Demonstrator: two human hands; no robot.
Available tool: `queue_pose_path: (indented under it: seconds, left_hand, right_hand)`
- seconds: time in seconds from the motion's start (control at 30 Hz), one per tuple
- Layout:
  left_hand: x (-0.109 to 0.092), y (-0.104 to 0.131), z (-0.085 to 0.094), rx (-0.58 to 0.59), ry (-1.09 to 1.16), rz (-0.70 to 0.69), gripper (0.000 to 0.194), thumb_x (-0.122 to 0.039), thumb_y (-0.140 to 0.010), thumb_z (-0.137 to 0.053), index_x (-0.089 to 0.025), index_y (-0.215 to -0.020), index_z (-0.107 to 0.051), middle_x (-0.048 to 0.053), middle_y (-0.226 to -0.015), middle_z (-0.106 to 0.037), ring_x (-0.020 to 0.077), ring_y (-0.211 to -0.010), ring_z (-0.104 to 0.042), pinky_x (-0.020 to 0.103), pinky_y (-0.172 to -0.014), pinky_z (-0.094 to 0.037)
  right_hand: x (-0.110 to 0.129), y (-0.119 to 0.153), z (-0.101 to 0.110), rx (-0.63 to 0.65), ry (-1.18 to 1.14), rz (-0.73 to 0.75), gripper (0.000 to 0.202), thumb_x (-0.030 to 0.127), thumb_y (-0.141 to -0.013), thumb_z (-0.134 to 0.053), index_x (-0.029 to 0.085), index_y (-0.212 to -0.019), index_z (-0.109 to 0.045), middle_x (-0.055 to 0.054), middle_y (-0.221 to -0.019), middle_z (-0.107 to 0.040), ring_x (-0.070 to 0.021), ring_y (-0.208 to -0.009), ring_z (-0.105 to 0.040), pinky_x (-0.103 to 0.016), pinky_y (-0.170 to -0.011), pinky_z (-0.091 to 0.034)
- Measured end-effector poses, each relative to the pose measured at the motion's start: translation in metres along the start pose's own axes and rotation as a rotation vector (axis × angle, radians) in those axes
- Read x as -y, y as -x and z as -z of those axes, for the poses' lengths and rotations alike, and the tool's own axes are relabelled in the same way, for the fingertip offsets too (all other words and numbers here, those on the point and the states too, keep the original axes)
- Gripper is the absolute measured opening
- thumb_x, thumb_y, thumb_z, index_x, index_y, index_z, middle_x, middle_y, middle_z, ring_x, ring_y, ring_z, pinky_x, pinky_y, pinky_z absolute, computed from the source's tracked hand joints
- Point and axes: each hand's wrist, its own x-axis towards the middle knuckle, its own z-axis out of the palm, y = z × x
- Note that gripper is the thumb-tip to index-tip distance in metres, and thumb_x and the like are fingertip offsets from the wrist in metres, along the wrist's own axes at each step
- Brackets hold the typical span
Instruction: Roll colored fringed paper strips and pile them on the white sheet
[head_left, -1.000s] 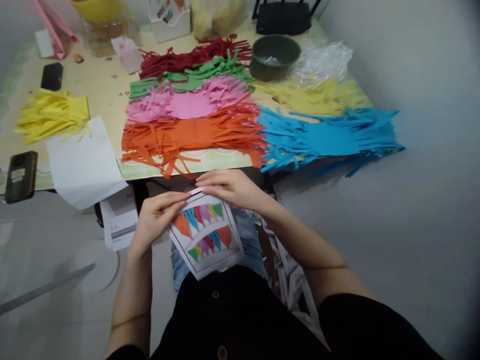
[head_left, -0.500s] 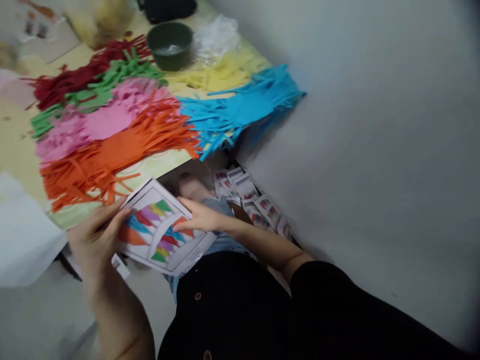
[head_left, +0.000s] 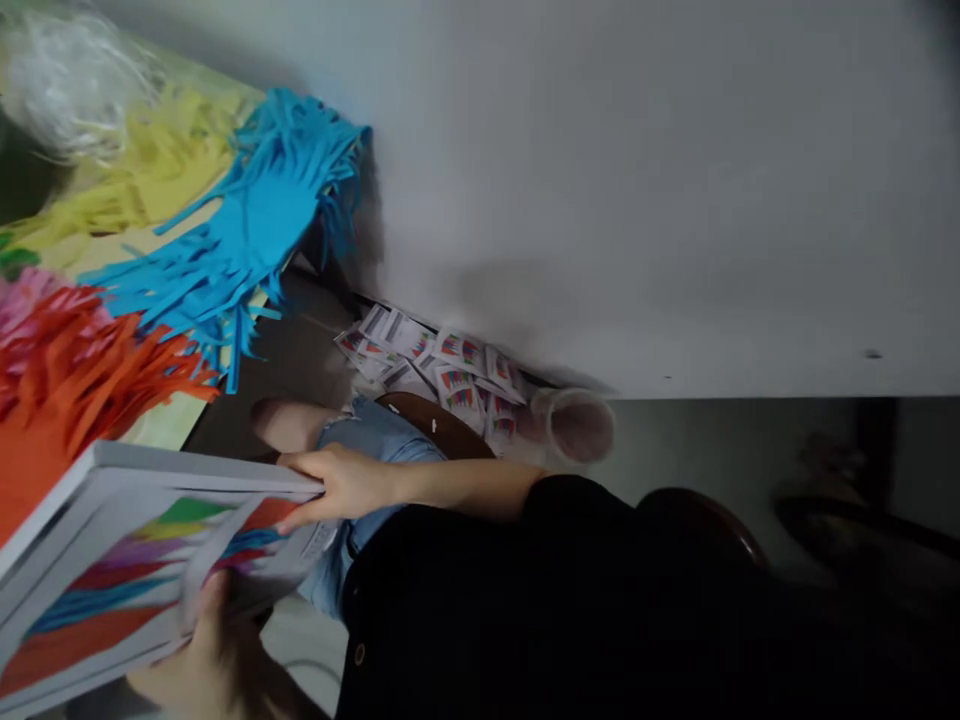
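Note:
A flat white box (head_left: 124,570), printed with a picture of colourful tassels, is tilted in front of me at the lower left. My left hand (head_left: 217,645) grips its lower edge, thumb on the printed face. My right hand (head_left: 349,485) pinches the opposite end, thumb in front and fingers partly hidden behind. Beyond the box, orange fringed sheets (head_left: 45,420) lie on the table, with blue fringed sheets (head_left: 262,210) farther right at the table's corner.
Yellow fringed sheets (head_left: 142,175) and a heap of clear plastic (head_left: 82,85) lie on the table (head_left: 161,420). Several similar printed packets (head_left: 457,390) are piled low along the wall (head_left: 600,180), near a translucent tub (head_left: 577,425). A brown seat (head_left: 431,425) shows by my leg.
My view has swung right, so the table sits farther left. Both hands still hold the box, which now appears larger and tipped, its side edge showing. The left hand's grip has moved to the lower edge.

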Motion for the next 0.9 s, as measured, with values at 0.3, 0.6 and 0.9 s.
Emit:
queue_pose_path:
  seconds: [0.3, 0.6, 0.9]
  left_hand:
    - [0.013, -0.023, -0.074, 0.233, 0.319, 0.239, 0.081, -0.049, -0.083, -0.073, -0.025, -0.151, -0.036, 0.016, -0.134, -0.065, 0.0299, -0.125, -0.064, 0.050, -0.110, -0.049]
    - [0.054, 0.013, 0.004, 0.078, 0.190, 0.415, 0.048, -0.054, -0.083, -0.071, -0.018, -0.114, -0.067, 0.013, -0.104, -0.078, 0.0274, -0.098, -0.075, 0.041, -0.093, -0.060]
    - [0.060, 0.010, 0.163, -0.601, -0.354, 0.275, 0.035, -0.045, -0.093, -0.054, -0.019, -0.108, -0.072, 0.010, -0.112, -0.076, 0.0231, -0.106, -0.072, 0.039, -0.099, -0.055]
  right_hand:
    - [-0.081, 0.056, 0.169, -0.221, -0.172, -0.259, 0.059, 0.032, -0.068, -0.085, 0.015, -0.120, -0.063, -0.007, -0.112, -0.073, -0.0178, -0.094, -0.068, -0.030, -0.084, -0.056]
    - [-0.120, 0.108, 0.263, -0.493, 0.531, -0.861, 0.059, 0.026, -0.075, -0.073, 0.000, -0.126, -0.061, -0.037, -0.125, -0.062, -0.0362, -0.103, -0.069, -0.051, -0.095, -0.051]
    - [-0.025, -0.067, 0.127, -0.274, 0.809, 0.339, 0.042, 0.051, -0.094, -0.053, 0.021, -0.118, -0.068, -0.012, -0.112, -0.075, -0.0305, -0.099, -0.073, -0.044, -0.087, -0.059]
